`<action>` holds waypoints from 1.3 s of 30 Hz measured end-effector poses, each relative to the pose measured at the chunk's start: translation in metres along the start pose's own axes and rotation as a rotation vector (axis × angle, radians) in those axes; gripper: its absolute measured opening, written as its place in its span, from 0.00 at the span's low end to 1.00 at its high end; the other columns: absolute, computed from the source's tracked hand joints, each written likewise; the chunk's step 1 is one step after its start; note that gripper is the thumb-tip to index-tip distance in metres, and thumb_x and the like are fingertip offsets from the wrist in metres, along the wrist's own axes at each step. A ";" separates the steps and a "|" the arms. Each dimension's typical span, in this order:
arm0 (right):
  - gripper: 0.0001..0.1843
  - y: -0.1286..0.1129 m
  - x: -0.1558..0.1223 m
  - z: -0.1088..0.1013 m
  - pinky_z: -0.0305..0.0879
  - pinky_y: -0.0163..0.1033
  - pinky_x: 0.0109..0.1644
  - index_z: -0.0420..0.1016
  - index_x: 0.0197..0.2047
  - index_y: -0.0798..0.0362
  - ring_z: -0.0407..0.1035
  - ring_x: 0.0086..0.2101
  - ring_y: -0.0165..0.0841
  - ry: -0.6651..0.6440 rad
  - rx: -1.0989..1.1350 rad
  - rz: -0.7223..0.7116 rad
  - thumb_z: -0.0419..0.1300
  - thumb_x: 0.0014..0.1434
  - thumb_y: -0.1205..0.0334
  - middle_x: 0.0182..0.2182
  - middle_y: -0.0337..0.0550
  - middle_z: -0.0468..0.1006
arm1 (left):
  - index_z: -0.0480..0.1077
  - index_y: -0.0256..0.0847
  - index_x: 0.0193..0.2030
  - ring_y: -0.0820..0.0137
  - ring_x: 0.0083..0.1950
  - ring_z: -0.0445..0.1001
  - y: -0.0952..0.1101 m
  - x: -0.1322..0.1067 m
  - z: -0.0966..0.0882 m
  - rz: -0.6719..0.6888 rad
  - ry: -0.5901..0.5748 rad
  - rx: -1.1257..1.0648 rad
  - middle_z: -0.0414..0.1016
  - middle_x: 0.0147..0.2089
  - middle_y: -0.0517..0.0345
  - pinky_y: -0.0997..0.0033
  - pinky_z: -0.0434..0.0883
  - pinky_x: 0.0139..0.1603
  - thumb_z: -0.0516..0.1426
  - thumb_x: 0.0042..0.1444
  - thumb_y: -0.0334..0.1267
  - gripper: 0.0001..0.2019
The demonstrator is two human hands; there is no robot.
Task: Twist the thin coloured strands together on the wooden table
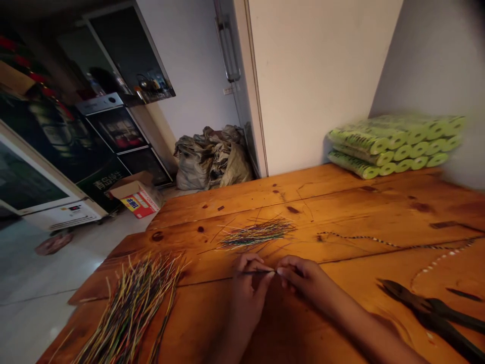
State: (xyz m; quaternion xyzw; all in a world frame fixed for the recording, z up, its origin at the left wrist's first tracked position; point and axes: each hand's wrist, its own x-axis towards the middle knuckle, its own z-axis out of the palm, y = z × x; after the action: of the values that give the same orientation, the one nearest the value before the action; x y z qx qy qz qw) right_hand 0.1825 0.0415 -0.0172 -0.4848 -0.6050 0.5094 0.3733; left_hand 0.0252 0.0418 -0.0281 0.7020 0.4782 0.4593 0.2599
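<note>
My left hand (252, 283) is closed in a pinch on a thin dark wire (253, 273) above the wooden table. Opposite it, my right hand (301, 275) pinches at the wire's right end, fingertips almost touching those of the left. The finger pads hide the exact tip. Just beyond both hands lies a small loose pile of multicoloured wires (257, 233). A larger bundle of coloured wires (131, 303) spreads over the table's left side, apart from my left hand.
Dark-handled pliers (420, 306) lie at the right on the wooden table (204, 308). A twisted dark-and-light strand (379, 241) runs along the right side. Green-wrapped paper rolls (394, 144) are stacked at the back right. Sacks (212, 159) and a cardboard box (138, 194) stand on the floor beyond.
</note>
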 end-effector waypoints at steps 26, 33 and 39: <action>0.19 0.013 0.002 0.010 0.58 0.43 0.55 0.76 0.36 0.51 0.66 0.46 0.37 0.185 0.854 0.124 0.53 0.55 0.46 0.40 0.44 0.77 | 0.74 0.36 0.28 0.77 0.28 0.71 -0.006 0.009 -0.001 -0.467 0.093 -0.926 0.74 0.28 0.61 0.77 0.68 0.35 0.64 0.42 0.38 0.08; 0.18 0.007 -0.001 0.002 0.61 0.42 0.50 0.74 0.37 0.50 0.65 0.45 0.37 0.165 0.858 0.099 0.52 0.56 0.46 0.41 0.43 0.74 | 0.73 0.36 0.27 0.78 0.28 0.72 -0.003 0.009 -0.003 -0.534 0.047 -0.956 0.75 0.29 0.60 0.79 0.69 0.33 0.65 0.40 0.37 0.08; 0.12 0.000 0.001 -0.015 0.61 0.36 0.38 0.71 0.31 0.49 0.65 0.35 0.33 0.370 0.296 -0.124 0.61 0.49 0.50 0.32 0.39 0.72 | 0.74 0.40 0.33 0.79 0.31 0.73 -0.013 0.012 -0.008 -0.456 0.209 -1.013 0.75 0.31 0.63 0.80 0.69 0.36 0.63 0.44 0.36 0.08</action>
State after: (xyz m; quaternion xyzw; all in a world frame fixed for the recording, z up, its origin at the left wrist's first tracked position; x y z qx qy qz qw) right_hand 0.1960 0.0462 -0.0142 -0.4718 -0.4738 0.4711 0.5753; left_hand 0.0145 0.0577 -0.0300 0.3191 0.3609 0.6308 0.6083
